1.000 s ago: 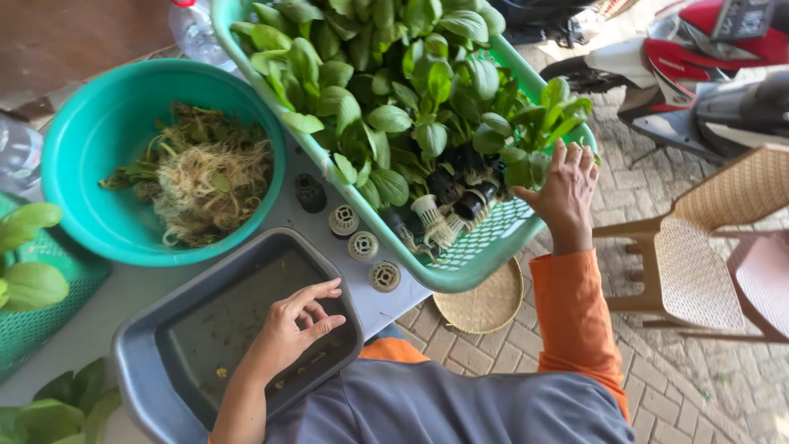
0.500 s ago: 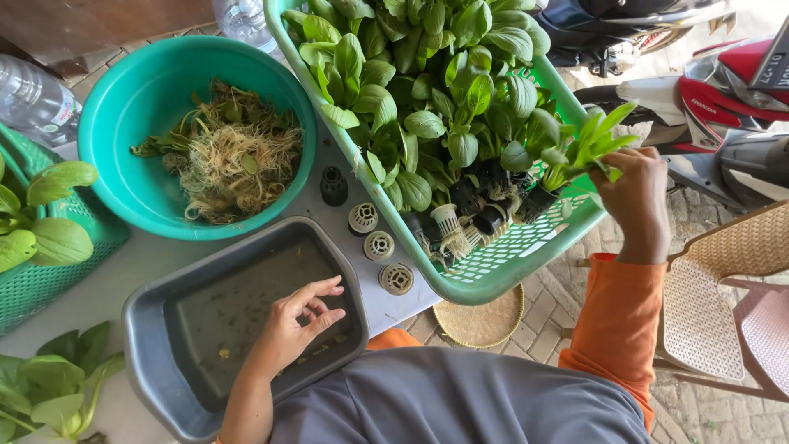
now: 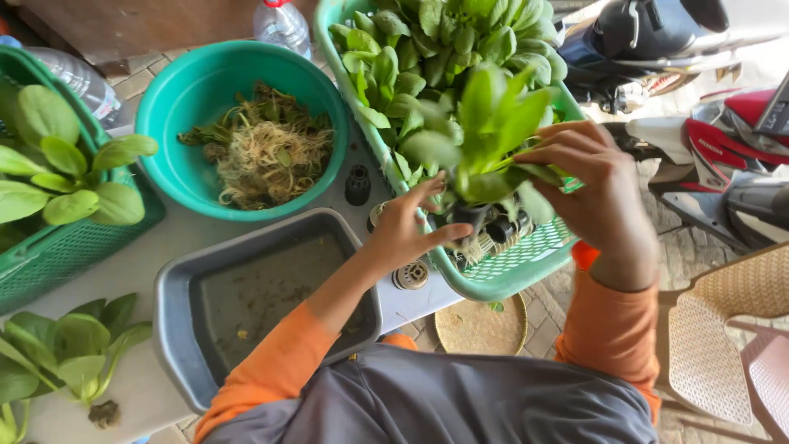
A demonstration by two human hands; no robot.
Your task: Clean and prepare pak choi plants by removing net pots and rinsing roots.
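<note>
At the centre right of the frame, above the green basket, the right hand grips a leafy green plant by its stems — fingers curled round them. The left hand pinches the plant's black net pot from below — just over the basket's near rim.

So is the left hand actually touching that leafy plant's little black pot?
Touching. The head view shows the left hand's fingertips pressed against the black pot under the leafy plant, with no gap visible.
</note>
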